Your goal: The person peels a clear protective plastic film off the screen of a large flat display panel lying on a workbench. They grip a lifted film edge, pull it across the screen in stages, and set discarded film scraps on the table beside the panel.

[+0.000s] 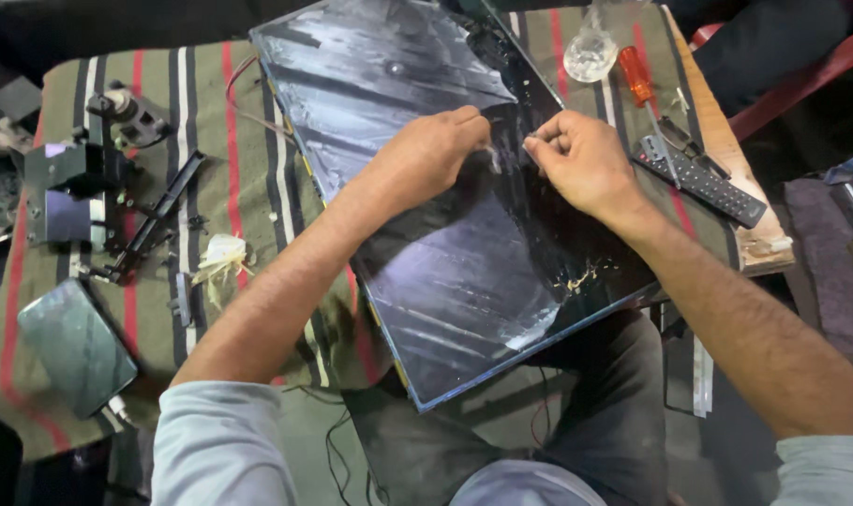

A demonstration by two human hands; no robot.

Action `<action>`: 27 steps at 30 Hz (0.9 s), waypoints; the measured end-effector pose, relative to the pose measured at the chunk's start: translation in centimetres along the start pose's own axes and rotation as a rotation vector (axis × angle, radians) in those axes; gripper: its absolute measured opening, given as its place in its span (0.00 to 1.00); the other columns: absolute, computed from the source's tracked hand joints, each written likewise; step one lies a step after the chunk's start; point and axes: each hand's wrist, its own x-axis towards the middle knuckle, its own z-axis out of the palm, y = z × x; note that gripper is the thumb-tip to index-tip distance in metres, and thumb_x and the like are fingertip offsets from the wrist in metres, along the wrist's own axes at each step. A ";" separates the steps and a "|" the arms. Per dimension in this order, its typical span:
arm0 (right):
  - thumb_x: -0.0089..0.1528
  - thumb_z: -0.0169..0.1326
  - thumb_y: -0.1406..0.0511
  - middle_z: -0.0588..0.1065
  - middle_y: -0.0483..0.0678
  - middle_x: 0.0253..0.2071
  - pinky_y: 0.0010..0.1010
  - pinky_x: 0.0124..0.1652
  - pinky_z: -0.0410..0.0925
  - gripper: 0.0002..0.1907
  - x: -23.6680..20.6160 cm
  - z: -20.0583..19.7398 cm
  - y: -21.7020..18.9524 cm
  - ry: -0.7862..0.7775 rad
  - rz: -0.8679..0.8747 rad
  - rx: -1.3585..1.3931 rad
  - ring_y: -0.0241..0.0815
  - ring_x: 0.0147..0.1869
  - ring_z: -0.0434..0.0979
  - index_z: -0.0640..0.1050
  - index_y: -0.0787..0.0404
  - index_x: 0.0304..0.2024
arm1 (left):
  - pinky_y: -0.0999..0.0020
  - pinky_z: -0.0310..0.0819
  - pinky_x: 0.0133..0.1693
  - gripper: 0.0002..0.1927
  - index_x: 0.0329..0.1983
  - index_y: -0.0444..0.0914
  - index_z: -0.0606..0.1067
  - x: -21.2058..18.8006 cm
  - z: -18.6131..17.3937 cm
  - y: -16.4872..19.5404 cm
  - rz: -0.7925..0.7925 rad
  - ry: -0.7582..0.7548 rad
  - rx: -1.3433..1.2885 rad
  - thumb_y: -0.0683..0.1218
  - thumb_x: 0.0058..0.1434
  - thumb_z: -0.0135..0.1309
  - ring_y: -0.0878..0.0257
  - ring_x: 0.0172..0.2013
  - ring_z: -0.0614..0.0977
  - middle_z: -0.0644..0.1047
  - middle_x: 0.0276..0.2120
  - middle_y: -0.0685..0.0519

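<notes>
1. i'm seated at a small table under a striped cloth point(258, 187) of olive, red, black and white; the room around it is dark and cluttered.
2. a large dark glossy panel point(445, 253) lies tilted across the table, its near corner hanging off the edge above my lap.
3. my left hand point(426, 155) rests on the panel's middle, fingers pinched together on a small pale scrap; i can't tell what that scrap is.
4. my right hand point(581, 159) is just beside it, fingers curled and pinched at the same spot, near the panel's right edge.
5. pale crumbs point(581, 276) sit on the panel near its lower right edge.
6. right of the panel: an orange-handled screwdriver point(642, 89), a black remote point(703, 183), and a clear glass piece point(591, 56) at the far end.
7. left of it: black metal brackets point(98, 178), a crumpled pale wad point(222, 258), and a small dark screen point(75, 342) at the cloth's near corner.
8. open cloth shows only in a narrow band between the panel's left edge and the brackets.
</notes>
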 end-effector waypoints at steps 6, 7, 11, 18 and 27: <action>0.66 0.60 0.64 0.77 0.44 0.26 0.24 0.25 0.63 0.09 0.1 0.1 0.4 0.013 0.011 0.028 0.27 0.27 0.72 0.78 0.65 0.39 | 0.50 0.73 0.45 0.17 0.53 0.34 0.78 0.0 0.8 0.1 0.083 0.109 0.062 0.39 0.61 0.54 0.43 0.43 0.78 0.77 0.38 0.43; 0.66 0.60 0.64 0.77 0.44 0.26 0.24 0.25 0.63 0.10 0.2 0.1 0.5 0.009 0.016 0.042 0.27 0.27 0.71 0.78 0.65 0.39 | 0.50 0.73 0.45 0.16 0.53 0.36 0.79 0.2 0.8 0.2 0.069 0.060 0.050 0.39 0.61 0.54 0.43 0.42 0.78 0.77 0.37 0.44; 0.66 0.60 0.63 0.77 0.44 0.26 0.24 0.26 0.63 0.10 0.3 0.1 0.7 0.007 0.031 0.052 0.28 0.27 0.72 0.78 0.65 0.39 | 0.49 0.71 0.41 0.14 0.50 0.40 0.82 0.7 0.8 0.4 0.052 -0.089 0.032 0.42 0.61 0.57 0.43 0.41 0.78 0.75 0.34 0.43; 0.66 0.60 0.63 0.77 0.43 0.27 0.24 0.26 0.66 0.10 0.5 0.1 0.7 -0.011 0.035 0.092 0.28 0.27 0.74 0.77 0.65 0.39 | 0.49 0.72 0.42 0.06 0.37 0.39 0.80 1.0 0.9 1.0 0.088 -0.081 0.109 0.46 0.58 0.61 0.45 0.41 0.78 0.76 0.34 0.46; 0.66 0.59 0.63 0.77 0.44 0.26 0.25 0.25 0.65 0.10 0.3 0.0 0.1 -0.028 0.083 0.075 0.29 0.25 0.73 0.77 0.65 0.39 | 0.55 0.66 0.42 0.04 0.34 0.38 0.76 0.8 1.6 1.3 0.073 -0.037 0.326 0.43 0.58 0.57 0.50 0.42 0.77 0.75 0.36 0.49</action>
